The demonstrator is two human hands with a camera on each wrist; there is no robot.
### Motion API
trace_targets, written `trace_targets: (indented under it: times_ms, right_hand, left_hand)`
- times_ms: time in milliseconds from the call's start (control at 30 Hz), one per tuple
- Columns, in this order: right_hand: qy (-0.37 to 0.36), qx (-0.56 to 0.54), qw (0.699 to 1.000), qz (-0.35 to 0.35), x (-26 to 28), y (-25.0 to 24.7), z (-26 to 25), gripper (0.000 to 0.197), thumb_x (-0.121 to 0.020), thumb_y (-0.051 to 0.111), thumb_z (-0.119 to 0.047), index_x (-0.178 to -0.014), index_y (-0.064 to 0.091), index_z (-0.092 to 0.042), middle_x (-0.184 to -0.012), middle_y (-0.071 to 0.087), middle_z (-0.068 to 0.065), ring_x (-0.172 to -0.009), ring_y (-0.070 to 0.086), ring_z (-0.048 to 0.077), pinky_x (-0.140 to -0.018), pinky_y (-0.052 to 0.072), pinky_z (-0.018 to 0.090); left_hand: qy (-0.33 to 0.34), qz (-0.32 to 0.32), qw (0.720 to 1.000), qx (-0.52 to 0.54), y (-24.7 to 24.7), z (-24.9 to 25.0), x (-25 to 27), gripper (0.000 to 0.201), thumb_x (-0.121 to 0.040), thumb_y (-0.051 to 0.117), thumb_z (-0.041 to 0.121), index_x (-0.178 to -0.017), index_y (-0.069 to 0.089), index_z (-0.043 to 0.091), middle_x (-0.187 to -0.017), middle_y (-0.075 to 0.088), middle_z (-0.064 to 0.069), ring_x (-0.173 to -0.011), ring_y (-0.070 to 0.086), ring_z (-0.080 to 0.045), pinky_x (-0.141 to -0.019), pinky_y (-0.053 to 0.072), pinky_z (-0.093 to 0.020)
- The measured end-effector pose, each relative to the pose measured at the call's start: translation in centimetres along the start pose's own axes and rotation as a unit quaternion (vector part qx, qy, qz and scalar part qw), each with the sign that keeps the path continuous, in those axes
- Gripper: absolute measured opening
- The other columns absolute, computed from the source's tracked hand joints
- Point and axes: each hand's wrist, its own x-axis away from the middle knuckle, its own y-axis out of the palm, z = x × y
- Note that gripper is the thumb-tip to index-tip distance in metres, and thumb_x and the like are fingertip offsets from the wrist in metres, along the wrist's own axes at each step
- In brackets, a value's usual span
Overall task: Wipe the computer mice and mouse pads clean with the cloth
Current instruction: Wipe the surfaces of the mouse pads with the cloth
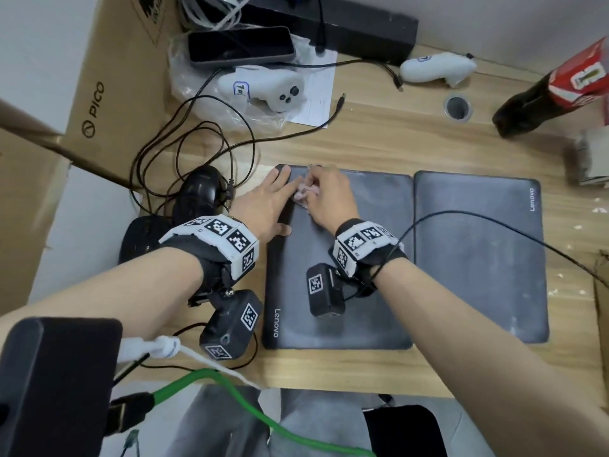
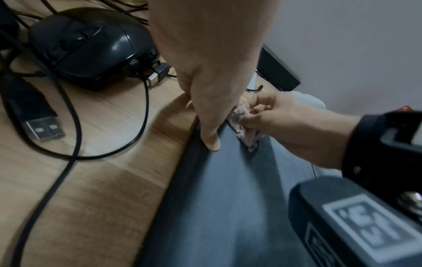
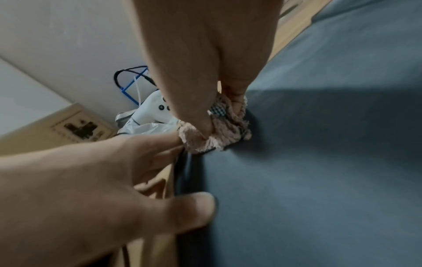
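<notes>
Two grey Lenovo mouse pads lie side by side on the wooden desk: the left pad (image 1: pixel 339 285) and the right pad (image 1: pixel 478 258). My right hand (image 1: pixel 324 196) grips a bunched pink cloth (image 1: pixel 304 192) (image 3: pixel 214 131) (image 2: pixel 245 124) and presses it on the left pad's far left corner. Beside it my left hand (image 1: pixel 267 206) lies flat with straight fingers on the pad's left edge, thumb (image 2: pixel 211 139) down on the pad. Two black mice sit off the pads at the left: one (image 1: pixel 199 192) (image 2: pixel 89 47) farther back, one (image 1: pixel 141 239) nearer me.
Tangled black cables (image 1: pixel 197 136) and USB plugs (image 2: pixel 43 130) lie around the mice. White controllers (image 1: pixel 267 90) (image 1: pixel 435 67), a phone (image 1: pixel 240 46), a cola bottle (image 1: pixel 553 90), a cardboard box (image 1: pixel 108 80) and a desk grommet (image 1: pixel 456 107) stand behind the pads.
</notes>
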Motion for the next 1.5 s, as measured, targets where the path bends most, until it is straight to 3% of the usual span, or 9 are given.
trace_targets:
  times_ms: [267,500,633,767,867,1033,1200,1333,1500]
  right_hand:
    - [0.065,-0.004,0.997,0.049,-0.7,-4.4,6.1,0.024,-0.076,0.053,0.002,-0.092,0.064,-0.010,-0.101,0.065,0.013,-0.101,0.058,0.031,-0.089,0.047,0.034]
    - [0.146,0.017,0.986,0.079,-0.3,-7.4,8.0,0.021,-0.081,0.047,0.002,-0.087,0.060,-0.014,-0.101,0.066,0.018,-0.096,0.060,0.034,-0.077,0.045,0.028]
    - [0.109,-0.014,0.994,0.015,1.7,-4.2,4.2,0.017,-0.082,0.051,0.001,-0.082,0.062,-0.012,-0.091,0.069,0.016,-0.084,0.065,0.027,-0.074,0.053,0.029]
    - [0.002,0.019,0.998,-0.065,4.0,-0.5,0.7,0.015,-0.084,0.052,-0.002,-0.091,0.064,-0.008,-0.102,0.062,0.015,-0.097,0.058,0.032,-0.081,0.047,0.035]
    - [-0.013,0.018,0.996,-0.082,4.8,-0.5,1.7,0.016,-0.086,0.055,-0.003,-0.095,0.066,-0.009,-0.107,0.058,0.014,-0.105,0.053,0.031,-0.087,0.040,0.031]
    - [0.097,0.006,0.995,0.017,6.0,-4.4,7.0,0.014,-0.082,0.060,-0.006,-0.092,0.069,-0.010,-0.108,0.068,0.012,-0.105,0.061,0.026,-0.086,0.039,0.021]
    - [0.178,0.003,0.982,0.062,7.7,-4.7,8.3,0.016,-0.083,0.058,-0.004,-0.080,0.059,-0.020,-0.100,0.069,0.013,-0.099,0.063,0.031,-0.083,0.044,0.028]
    - [0.109,0.012,0.994,0.008,7.8,-0.6,3.2,0.006,-0.081,0.059,-0.009,-0.086,0.063,-0.011,-0.100,0.065,0.014,-0.095,0.059,0.032,-0.076,0.041,0.031]
    - [0.003,0.003,0.999,-0.054,9.3,3.8,-1.7,0.008,-0.084,0.058,-0.008,-0.088,0.063,-0.011,-0.099,0.058,0.015,-0.095,0.055,0.033,-0.082,0.045,0.037]
  left_hand:
    - [-0.015,-0.004,1.000,-0.007,0.5,-0.6,-0.6,0.100,-0.086,0.072,0.039,-0.157,0.001,0.035,-0.165,-0.008,0.008,-0.152,0.008,-0.017,-0.106,0.043,-0.051]
    - [-0.017,0.006,1.000,0.004,0.7,-0.7,-0.8,0.101,-0.086,0.073,0.036,-0.157,0.001,0.036,-0.166,-0.007,0.007,-0.152,0.012,-0.018,-0.107,0.042,-0.049]
    - [-0.018,0.005,1.000,0.001,0.7,-0.5,-0.8,0.101,-0.085,0.074,0.036,-0.156,0.001,0.036,-0.166,-0.007,0.008,-0.152,0.011,-0.018,-0.106,0.043,-0.050]
    - [-0.011,0.010,1.000,-0.005,0.4,-0.4,-0.5,0.101,-0.085,0.074,0.034,-0.157,0.003,0.032,-0.166,-0.006,0.005,-0.153,0.003,-0.015,-0.111,0.038,-0.048]
    - [-0.007,0.012,1.000,-0.010,0.3,-0.2,-0.3,0.100,-0.086,0.073,0.036,-0.157,0.003,0.031,-0.166,-0.005,0.004,-0.152,0.000,-0.014,-0.111,0.038,-0.050]
    - [-0.014,0.010,1.000,0.006,0.3,-0.3,0.2,0.098,-0.088,0.071,0.034,-0.158,0.002,0.029,-0.166,-0.007,0.007,-0.152,-0.002,-0.012,-0.115,0.033,-0.047]
    - [-0.002,0.057,0.997,0.048,0.5,-0.4,0.5,0.095,-0.084,0.077,0.031,-0.156,0.017,0.021,-0.166,0.003,0.007,-0.152,0.009,-0.011,-0.118,0.027,-0.040]
    - [0.022,0.076,0.995,0.069,0.4,-0.9,0.5,0.086,-0.078,0.081,0.032,-0.149,0.033,0.019,-0.165,0.012,0.004,-0.149,0.022,-0.016,-0.115,0.030,-0.037]
    - [0.059,0.068,0.995,0.048,0.4,-1.5,0.5,0.086,-0.084,0.077,0.027,-0.153,0.028,0.014,-0.166,0.009,-0.002,-0.151,0.017,-0.019,-0.118,0.025,-0.037]
